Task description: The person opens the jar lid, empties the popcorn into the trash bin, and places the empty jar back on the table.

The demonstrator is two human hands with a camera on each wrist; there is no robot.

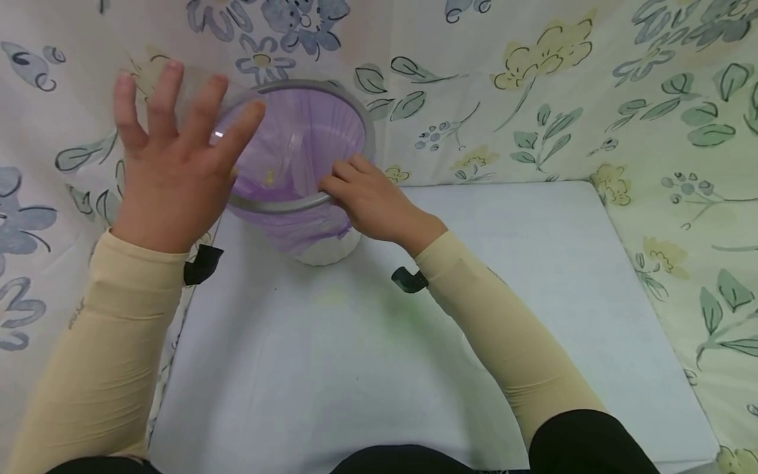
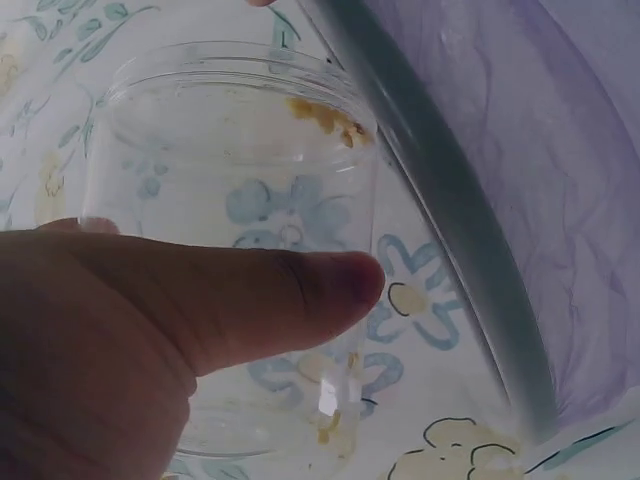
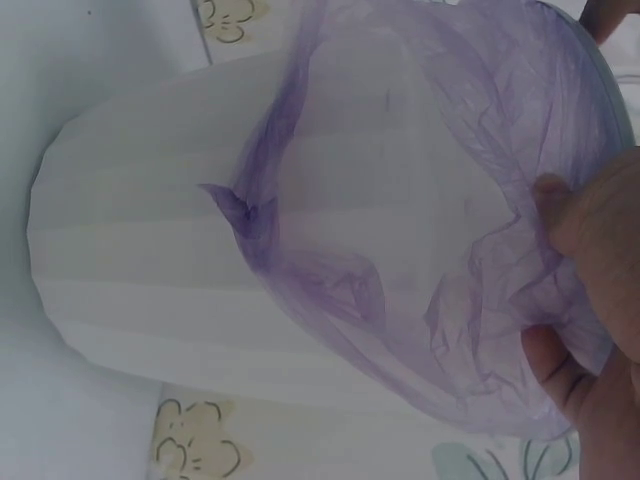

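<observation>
A white ridged trash bin (image 1: 331,253) stands tilted at the back of the table, lined with a purple plastic bag (image 1: 320,125) folded over its grey rim (image 1: 284,207). My left hand (image 1: 172,164) holds a clear plastic jar (image 2: 220,140) at the rim's left side, thumb across its near wall and other fingers spread round it. Yellowish-brown residue (image 2: 325,118) clings inside the jar. With my right hand (image 1: 379,204) I grip the bin's front right rim through the bag. The bag's loose edge hangs down the bin's wall (image 3: 150,240) in the right wrist view.
A white-covered table (image 1: 414,368) lies in front of the bin, with faint yellow-green marks near its middle. Floral cloth (image 1: 450,85) hangs close behind the bin and along both sides. A small yellow bit (image 1: 270,176) shows inside the bag.
</observation>
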